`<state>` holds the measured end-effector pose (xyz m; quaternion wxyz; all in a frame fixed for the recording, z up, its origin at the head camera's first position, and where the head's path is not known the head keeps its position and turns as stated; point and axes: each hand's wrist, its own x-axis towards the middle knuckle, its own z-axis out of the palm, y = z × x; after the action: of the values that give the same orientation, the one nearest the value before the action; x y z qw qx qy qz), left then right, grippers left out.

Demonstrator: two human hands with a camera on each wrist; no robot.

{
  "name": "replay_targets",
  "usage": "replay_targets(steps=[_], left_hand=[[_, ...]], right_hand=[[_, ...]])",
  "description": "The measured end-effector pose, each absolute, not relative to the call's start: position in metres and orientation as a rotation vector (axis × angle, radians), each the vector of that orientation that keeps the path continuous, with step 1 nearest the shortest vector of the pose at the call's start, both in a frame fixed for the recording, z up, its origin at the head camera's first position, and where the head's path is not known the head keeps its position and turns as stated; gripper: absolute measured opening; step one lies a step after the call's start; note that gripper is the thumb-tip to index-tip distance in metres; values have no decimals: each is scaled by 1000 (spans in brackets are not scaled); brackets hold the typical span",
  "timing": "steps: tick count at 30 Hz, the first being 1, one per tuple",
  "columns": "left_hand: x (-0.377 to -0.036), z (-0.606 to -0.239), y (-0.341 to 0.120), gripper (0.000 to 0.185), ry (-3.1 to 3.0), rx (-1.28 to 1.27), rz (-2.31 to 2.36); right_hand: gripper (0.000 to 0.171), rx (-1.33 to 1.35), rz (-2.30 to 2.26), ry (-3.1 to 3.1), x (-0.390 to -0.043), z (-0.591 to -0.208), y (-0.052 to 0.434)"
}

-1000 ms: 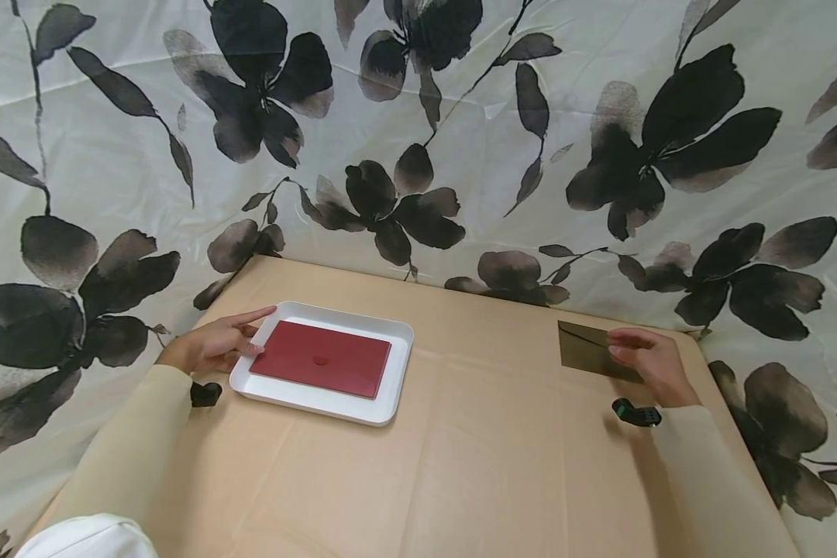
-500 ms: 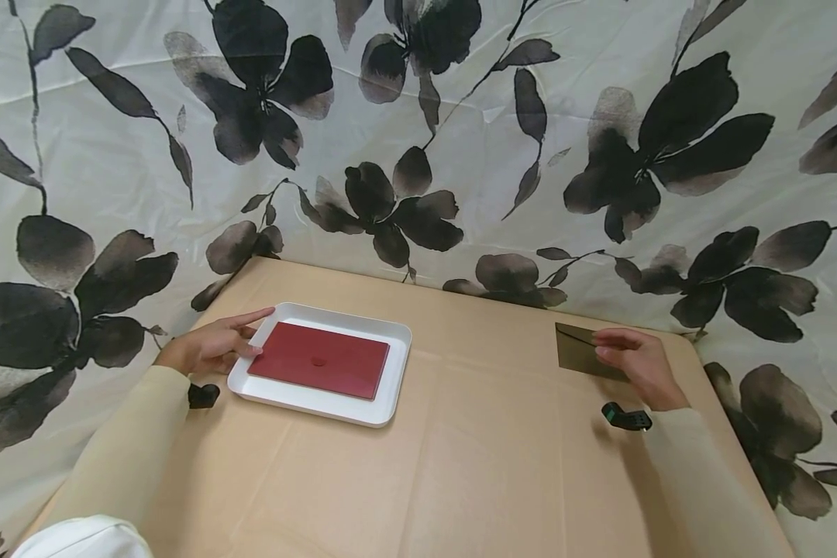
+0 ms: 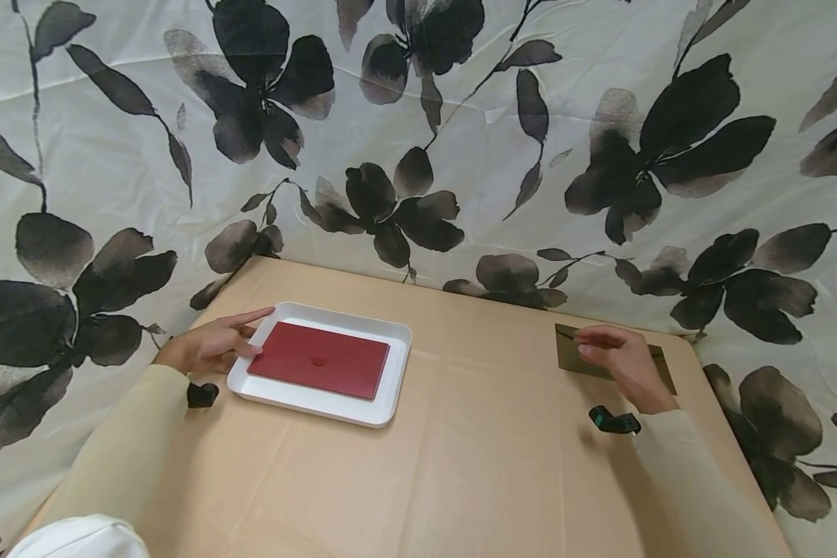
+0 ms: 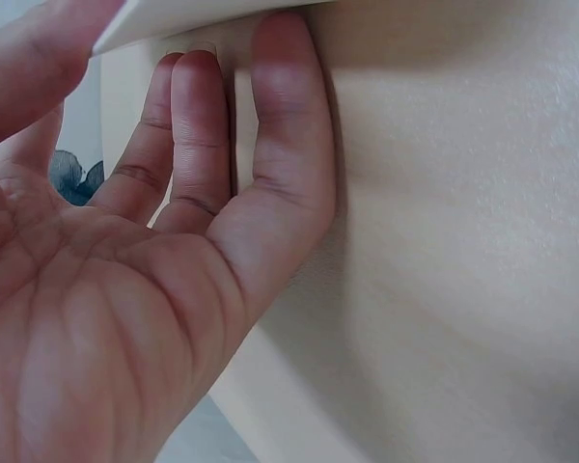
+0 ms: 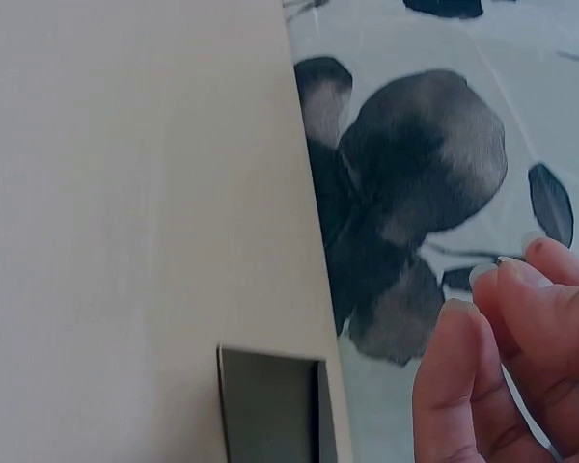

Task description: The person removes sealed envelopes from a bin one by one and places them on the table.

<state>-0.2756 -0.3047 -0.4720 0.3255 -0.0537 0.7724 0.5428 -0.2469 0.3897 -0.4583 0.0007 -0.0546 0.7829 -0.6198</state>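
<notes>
A flat dark-red rectangular envelope already lies inside the shallow white plastic tray on the left half of the table, so that one looks placed; a second flat olive-brown paper envelope lies on the bare table near the far right corner, well apart from the tray, and to my eye has yet to be lifted. The left hand rests against the tray's near left rim, its fingers straight and relaxed along the rim's underside, the forefinger lying on top of the edge. The right hand is over the olive-brown envelope, its fingers bunched with the tips close together; from the wrist view they appear apart from the paper, though the head view cannot settle whether they touch or pinch it. The table is covered in smooth tan material with faint fold creases. Behind and round it hangs a pale cloth backdrop printed with large black and grey flowers and leaves, lightly wrinkled.
</notes>
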Motion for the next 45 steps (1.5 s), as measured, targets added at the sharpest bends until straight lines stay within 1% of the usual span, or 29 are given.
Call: replay_targets(steps=[7,14,25,32,41,45], left_hand=[[-276,-472,-305,95,2026,-131,1420],[-274,-473,-305,95,2017,-140,1429],[-274,-473,-308,97,2025,-129,1422],[-274,-473,-307,97,2013,-127,1433],[-274,-473,-307,95,2020,-108,1416],[-274,-474,-307,94,2017,-121,1423]], right_hand=[[34,-226,-1975,2419,-246,-454,376],[37,-221,-1938,2416,-244,-448,364],[30,-207,-1840,2427,-240,-437,345],[34,-215,-1773,2432,-236,-430,335],[28,-228,-1778,2384,-234,-427,323],[29,-247,-1781,2375,-234,-428,318]])
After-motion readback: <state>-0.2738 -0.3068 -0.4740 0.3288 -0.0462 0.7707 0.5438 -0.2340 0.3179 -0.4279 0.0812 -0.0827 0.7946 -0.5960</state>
